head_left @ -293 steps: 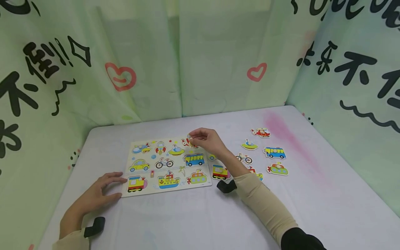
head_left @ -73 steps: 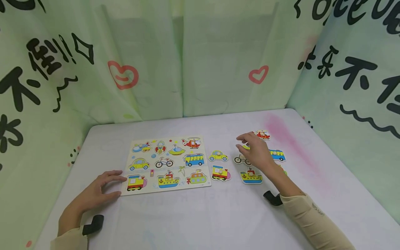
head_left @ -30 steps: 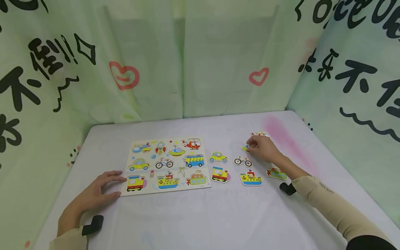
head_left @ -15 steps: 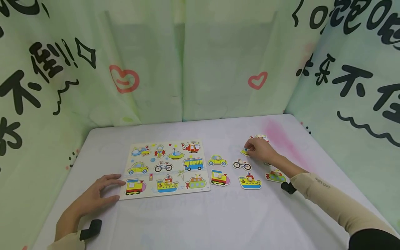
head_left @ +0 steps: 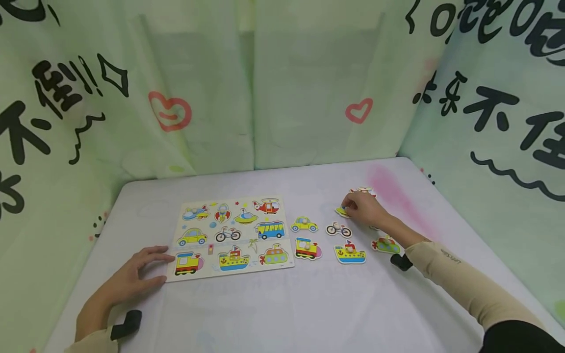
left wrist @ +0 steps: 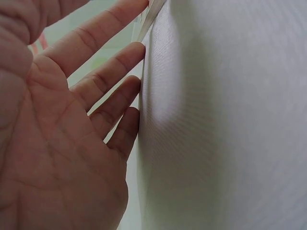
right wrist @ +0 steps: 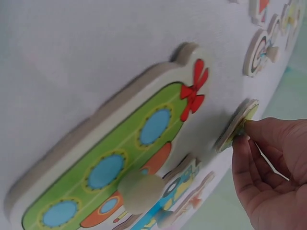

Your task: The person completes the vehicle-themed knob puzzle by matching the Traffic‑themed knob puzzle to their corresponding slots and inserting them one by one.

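Observation:
On the white-covered table lies a flat pegged puzzle board (head_left: 209, 267) printed with vehicles. My left hand (head_left: 128, 279) rests at its left edge, fingers extended and thumb apart; in the left wrist view the fingertips (left wrist: 132, 86) meet the tablecloth. Right of the board my right hand (head_left: 365, 208) pinches a yellow-green flying saucer piece (head_left: 341, 212) with thumb and fingers. In the right wrist view the saucer piece (right wrist: 232, 132) seems to be at the table surface; its knob is hidden by the fingers. A helicopter piece (head_left: 365, 189) sits just behind this hand, partly covered.
Other loose pieces lie right of the board: car (head_left: 304, 224), train (head_left: 307, 248), bicycle (head_left: 339, 229), ship (head_left: 350, 253) and submarine (head_left: 386, 244). A bus piece (right wrist: 180, 184) is largely hidden by the right arm in the head view. Printed curtains (head_left: 291, 117) enclose the table.
My right hand has left the board's upper right corner, passed over the loose pieces and closed on the saucer piece, staying there since a second ago. The left hand has held its place.

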`<state>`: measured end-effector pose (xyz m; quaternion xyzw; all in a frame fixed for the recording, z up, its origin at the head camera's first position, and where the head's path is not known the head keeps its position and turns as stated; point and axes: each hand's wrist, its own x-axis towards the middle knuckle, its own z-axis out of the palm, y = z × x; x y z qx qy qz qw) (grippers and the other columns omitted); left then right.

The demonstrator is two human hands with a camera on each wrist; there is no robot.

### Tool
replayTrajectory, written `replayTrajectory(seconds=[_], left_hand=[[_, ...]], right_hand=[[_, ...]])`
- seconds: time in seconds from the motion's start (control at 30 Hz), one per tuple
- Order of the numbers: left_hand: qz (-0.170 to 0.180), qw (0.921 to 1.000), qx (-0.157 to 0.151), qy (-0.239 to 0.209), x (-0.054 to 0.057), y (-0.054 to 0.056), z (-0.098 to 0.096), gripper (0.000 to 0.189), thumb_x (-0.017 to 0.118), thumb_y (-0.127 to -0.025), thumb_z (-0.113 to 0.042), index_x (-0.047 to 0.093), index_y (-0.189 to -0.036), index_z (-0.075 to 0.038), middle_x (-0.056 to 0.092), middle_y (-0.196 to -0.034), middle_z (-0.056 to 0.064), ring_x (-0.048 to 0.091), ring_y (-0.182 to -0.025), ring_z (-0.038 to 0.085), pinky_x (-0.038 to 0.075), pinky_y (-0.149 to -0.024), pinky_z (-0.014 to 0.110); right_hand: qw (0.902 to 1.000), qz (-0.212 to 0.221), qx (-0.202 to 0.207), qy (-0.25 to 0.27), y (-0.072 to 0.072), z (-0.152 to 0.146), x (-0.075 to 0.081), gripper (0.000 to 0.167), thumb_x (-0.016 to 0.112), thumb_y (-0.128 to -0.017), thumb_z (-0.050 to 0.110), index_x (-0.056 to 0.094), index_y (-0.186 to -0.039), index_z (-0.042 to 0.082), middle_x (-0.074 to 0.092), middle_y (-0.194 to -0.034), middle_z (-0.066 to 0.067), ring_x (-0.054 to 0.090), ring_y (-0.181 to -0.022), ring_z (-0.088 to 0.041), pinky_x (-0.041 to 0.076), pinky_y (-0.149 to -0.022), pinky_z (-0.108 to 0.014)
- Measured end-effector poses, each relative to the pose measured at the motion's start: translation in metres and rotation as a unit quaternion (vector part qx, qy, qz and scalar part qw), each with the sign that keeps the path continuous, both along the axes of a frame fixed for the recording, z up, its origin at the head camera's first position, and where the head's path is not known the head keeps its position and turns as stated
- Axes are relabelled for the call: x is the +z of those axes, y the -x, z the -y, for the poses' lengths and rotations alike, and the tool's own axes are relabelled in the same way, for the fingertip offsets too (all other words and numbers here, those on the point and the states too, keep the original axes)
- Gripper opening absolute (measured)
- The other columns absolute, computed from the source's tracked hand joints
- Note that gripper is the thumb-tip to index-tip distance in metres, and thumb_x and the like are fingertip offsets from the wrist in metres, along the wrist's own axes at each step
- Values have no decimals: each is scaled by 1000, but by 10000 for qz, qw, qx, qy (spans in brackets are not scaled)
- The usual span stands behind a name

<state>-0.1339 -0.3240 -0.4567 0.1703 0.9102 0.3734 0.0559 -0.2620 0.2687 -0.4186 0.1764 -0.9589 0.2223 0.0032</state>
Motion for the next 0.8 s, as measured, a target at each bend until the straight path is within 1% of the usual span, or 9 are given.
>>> replayTrajectory(seconds=[0.17,0.37,0.43,0.53,0.67,0.8], left_hand=[[-40,10000,17,32,-1,-3,2,42,83,-83,-13,70,-123,-12,50,-146,25,37,-136,53,31,-102,78],[-126,9999,-38,50,-2,-2,1,42,84,-83,-14,70,-122,-13,51,-145,24,38,-135,52,32,-101,77],[-132,9999,-61,52,-1,-2,0,42,84,-83,-14,70,-122,-13,51,-145,24,38,-135,52,32,-102,77],[-95,9999,-89,54,-1,-1,-2,42,84,-83,-14,70,-122,-12,50,-145,25,37,-135,53,31,-102,78],[6,10000,-31,55,0,0,-3,42,83,-83,-13,70,-123,-12,49,-146,25,36,-136,53,29,-103,79],[-6,10000,2,22,1,-1,-3,42,83,-83,-13,70,-123,-11,48,-146,25,36,-136,53,30,-103,79]], right_hand=[[9997,-48,-66,245,-1,4,4,9,69,-92,0,72,-100,-3,70,-91,-12,62,-82,-24,53,-75,-37],[9959,130,-363,821,-13,7,7,11,70,-94,4,72,-103,-1,71,-97,-13,64,-86,-25,55,-78,-37],[9941,129,-433,987,-18,7,8,11,71,-95,6,73,-104,0,72,-98,-13,65,-87,-25,56,-79,-36],[9914,101,-499,1202,-22,7,9,13,70,-95,6,73,-106,1,73,-100,-12,67,-88,-24,56,-79,-32],[9886,38,-510,1417,-25,9,12,14,69,-96,6,73,-108,2,73,-102,-12,69,-88,-23,57,-78,-27],[9864,40,-498,1567,-26,14,15,15,69,-96,7,73,-110,2,74,-104,-13,69,-90,-24,59,-82,-32]])
